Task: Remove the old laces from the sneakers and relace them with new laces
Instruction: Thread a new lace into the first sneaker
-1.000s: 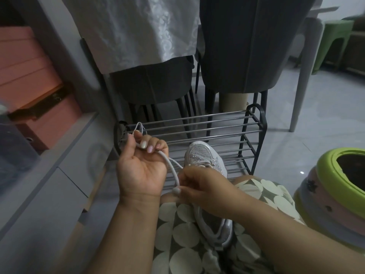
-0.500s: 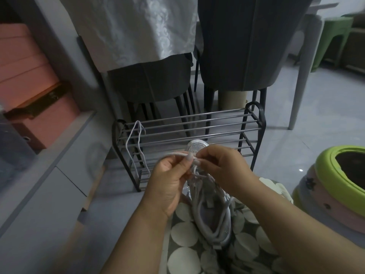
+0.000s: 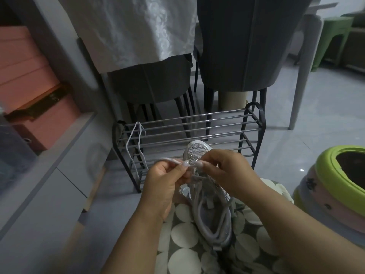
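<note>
Head camera, looking down at a person's lap. A grey-white sneaker (image 3: 209, 204) rests on a spotted cloth (image 3: 183, 234) over the lap, toe pointing away. Both hands meet just above its toe end. The left hand (image 3: 166, 186) pinches a pale lace (image 3: 167, 160) between thumb and fingertips; the lace arcs over that hand. The right hand (image 3: 229, 173) pinches the same lace beside it, fingers curled. Behind stands a wire shoe rack (image 3: 254, 119) with a second lace (image 3: 136, 143) draped over its left side.

no legible text, label or brand on anything
</note>
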